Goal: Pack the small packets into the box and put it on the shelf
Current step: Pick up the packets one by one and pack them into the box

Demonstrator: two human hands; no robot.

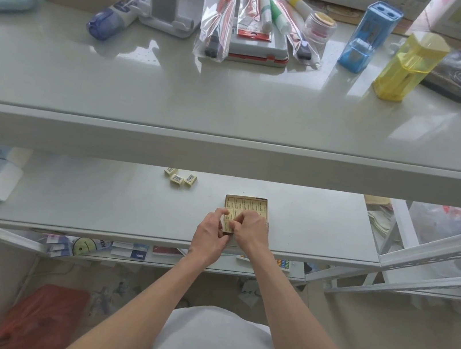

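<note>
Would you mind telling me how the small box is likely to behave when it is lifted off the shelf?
The box looks like thin card with an open top, so it may flex if squeezed. Its packets sit in tight rows, which probably stiffens it and adds some weight. Tilted, they could slide out.

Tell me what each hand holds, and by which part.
Left hand grips the box at its near left corner; right hand seems to pinch a small packet by its near end.
</note>
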